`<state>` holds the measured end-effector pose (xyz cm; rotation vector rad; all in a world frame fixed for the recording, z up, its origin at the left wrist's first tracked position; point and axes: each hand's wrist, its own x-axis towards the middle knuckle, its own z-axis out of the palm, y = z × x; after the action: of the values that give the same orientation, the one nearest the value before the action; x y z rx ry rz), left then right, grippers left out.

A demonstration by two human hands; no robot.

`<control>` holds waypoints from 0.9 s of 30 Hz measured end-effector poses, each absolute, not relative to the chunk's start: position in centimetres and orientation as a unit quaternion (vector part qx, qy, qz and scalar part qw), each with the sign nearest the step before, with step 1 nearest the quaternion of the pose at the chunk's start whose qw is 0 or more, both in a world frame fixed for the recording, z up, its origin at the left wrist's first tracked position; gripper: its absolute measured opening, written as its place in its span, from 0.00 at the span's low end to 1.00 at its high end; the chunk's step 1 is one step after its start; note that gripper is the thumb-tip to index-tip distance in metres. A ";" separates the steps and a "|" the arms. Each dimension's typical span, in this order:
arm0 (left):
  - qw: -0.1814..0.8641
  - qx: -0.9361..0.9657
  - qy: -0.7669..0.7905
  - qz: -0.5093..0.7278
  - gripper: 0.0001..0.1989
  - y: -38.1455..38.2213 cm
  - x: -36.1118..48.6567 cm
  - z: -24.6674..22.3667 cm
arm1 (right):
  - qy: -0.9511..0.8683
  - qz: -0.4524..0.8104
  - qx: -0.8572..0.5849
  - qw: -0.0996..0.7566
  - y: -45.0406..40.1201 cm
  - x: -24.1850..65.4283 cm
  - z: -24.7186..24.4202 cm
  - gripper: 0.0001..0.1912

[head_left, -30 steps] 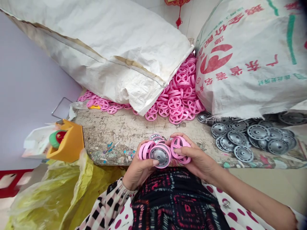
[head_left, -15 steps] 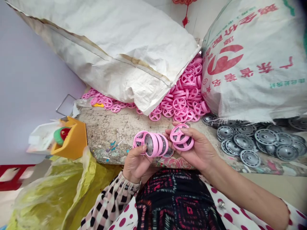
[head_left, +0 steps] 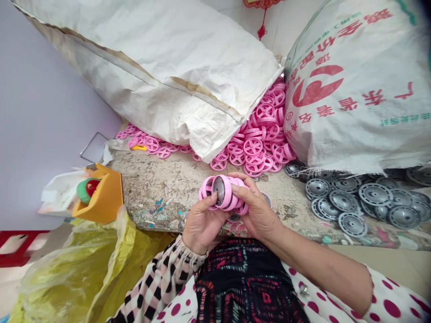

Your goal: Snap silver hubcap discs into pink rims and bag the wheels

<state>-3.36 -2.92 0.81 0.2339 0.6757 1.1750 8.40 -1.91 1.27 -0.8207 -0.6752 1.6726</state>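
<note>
Above a stained bench [head_left: 158,193], left hand [head_left: 202,226] and right hand [head_left: 254,211] pinch pink wheels [head_left: 224,192].

Close head-worn view, forward and down onto the hands [head_left: 256,215]

Pink plastic spoked wheels [head_left: 225,192], several pressed together side by side and standing on edge, gripped between the left hand [head_left: 203,226] and right hand [head_left: 256,211]. One wheel, next to the left thumb, carries a grey domed hubcap [head_left: 219,189] seated inside its rim, its face tilted up towards the onlooker's left.
</note>
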 end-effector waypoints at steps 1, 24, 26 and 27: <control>0.773 0.108 0.312 0.541 0.17 -2.8 -3.4 0.9 | -0.320 0.682 -0.361 0.550 -2.0 8.4 1.2 0.18; 0.799 0.047 0.280 0.530 0.17 -2.1 -3.6 0.3 | -0.579 0.446 -0.404 0.551 -2.3 8.8 1.5 0.19; 0.801 0.058 0.278 0.527 0.17 -2.1 -3.6 0.2 | -0.551 0.474 -0.397 0.560 -2.3 8.7 1.3 0.20; 0.801 0.063 0.277 0.527 0.17 -2.0 -3.6 0.2 | -0.537 0.484 -0.397 0.566 -2.3 8.6 1.2 0.20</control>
<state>-3.58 -2.03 0.19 0.1354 0.5930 1.1291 8.56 -2.31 1.24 -0.9331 -1.2618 1.1388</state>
